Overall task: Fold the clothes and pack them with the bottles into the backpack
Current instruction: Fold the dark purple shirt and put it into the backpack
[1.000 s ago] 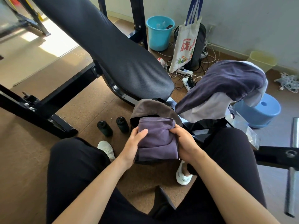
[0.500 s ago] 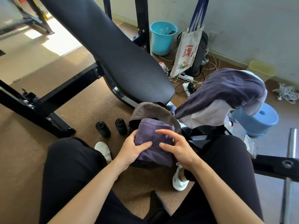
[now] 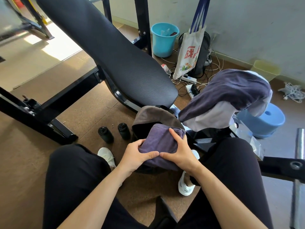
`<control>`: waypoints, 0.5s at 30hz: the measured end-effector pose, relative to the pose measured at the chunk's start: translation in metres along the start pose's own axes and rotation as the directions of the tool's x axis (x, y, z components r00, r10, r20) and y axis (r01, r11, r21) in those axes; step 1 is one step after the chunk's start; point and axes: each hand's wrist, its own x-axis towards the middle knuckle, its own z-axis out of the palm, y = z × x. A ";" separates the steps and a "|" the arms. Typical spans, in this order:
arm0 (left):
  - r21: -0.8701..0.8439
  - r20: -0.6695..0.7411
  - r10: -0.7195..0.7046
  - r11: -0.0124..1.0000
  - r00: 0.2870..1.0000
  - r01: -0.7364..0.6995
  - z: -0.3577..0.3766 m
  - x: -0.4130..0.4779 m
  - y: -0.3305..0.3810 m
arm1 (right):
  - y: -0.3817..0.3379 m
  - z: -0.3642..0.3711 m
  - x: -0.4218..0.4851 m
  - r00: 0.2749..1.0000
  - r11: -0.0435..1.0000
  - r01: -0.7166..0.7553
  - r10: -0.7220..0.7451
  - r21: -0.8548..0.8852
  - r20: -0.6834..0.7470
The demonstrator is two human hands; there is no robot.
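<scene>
A folded purple garment [image 3: 162, 141] lies partly inside the open mouth of the backpack [image 3: 151, 115], which stands on the floor between my knees. My left hand [image 3: 137, 154] grips the garment's near left edge. My right hand [image 3: 179, 152] presses flat on its top right, fingers spread. Two black bottles [image 3: 105, 134] [image 3: 124, 131] stand upright on the floor just left of the backpack. More clothes, a dark purple piece [image 3: 229, 91] over a pale grey one [image 3: 212, 119], are draped over a support to the right.
A black padded bench [image 3: 115, 57] slants across the upper left, its steel frame [image 3: 49, 111] running along the floor. A teal bucket [image 3: 164, 39], a tote bag [image 3: 189, 53], cables and power strips [image 3: 189, 79] sit by the wall. A blue stool [image 3: 264, 119] stands right.
Both hands have pushed the folded purple garment further down into the backpack. My right hand moved from its side onto its top.
</scene>
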 end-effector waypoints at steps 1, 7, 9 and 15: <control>-0.003 -0.003 0.010 1.000 1.000 -0.010 0.000 -0.001 0.000 | 0.002 0.000 0.001 1.000 0.999 -0.005 0.006 -0.041 0.016; 0.231 -0.121 0.323 0.929 0.939 -0.289 0.010 -0.007 -0.006 | 0.005 0.007 0.004 1.000 0.990 0.002 0.000 -0.144 0.011; 0.393 -0.151 0.490 0.827 0.859 -0.403 0.018 -0.009 -0.010 | 0.003 0.011 0.004 1.000 0.993 0.025 -0.026 -0.114 -0.006; 0.765 -0.045 0.773 0.434 0.633 -0.475 0.026 -0.014 -0.004 | -0.013 0.011 -0.003 0.990 0.762 -0.139 0.105 0.632 0.091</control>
